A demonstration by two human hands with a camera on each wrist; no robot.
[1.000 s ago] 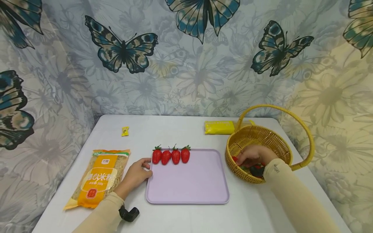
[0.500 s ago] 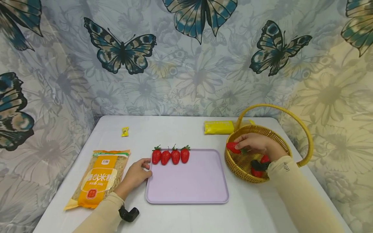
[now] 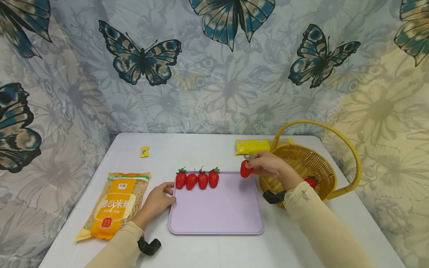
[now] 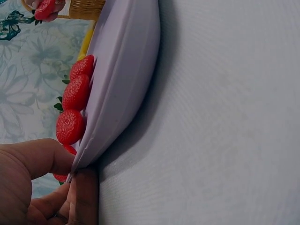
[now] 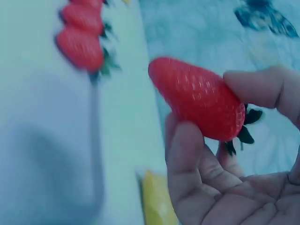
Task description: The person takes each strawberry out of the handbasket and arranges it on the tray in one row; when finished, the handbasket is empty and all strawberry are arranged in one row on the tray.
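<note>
Worktop [image 3: 218, 251]: white, covered in fine-ribbed cloth, corners rounded. Backdrop [image 3: 231, 100]: hanging fabric beyond and to either side of the tray [image 3: 218, 212], grey-blue turning yellowish at right, printed with flowers and large butterflies. Tray: lilac, smooth, rectangular, thin raised rim. Row of strawberries [image 3: 202, 180]: four, side by side at the tray's far left, red, seed-dimpled, with green leaves reaching over its rim. Held strawberry [image 3: 246, 169]: tapered, dimpled, in the air near the tray's far right corner. Right hand [image 3: 268, 163]: fingers pinch this strawberry near its leafy end. Left hand [image 3: 157, 201]: fingers pinch the tray's left rim, thumb above. Basket [image 3: 316, 160]: woven, golden, round, arched handle, right of the tray; a strawberry [image 3: 311, 181] shows inside. Bag [image 3: 114, 208]: orange and clear plastic, left of the tray. Yellow pack [image 3: 252, 146]: oblong, beyond the tray's right end. Small packet [image 3: 144, 151]: yellow, crimped ends, beyond the tray to the left.
</note>
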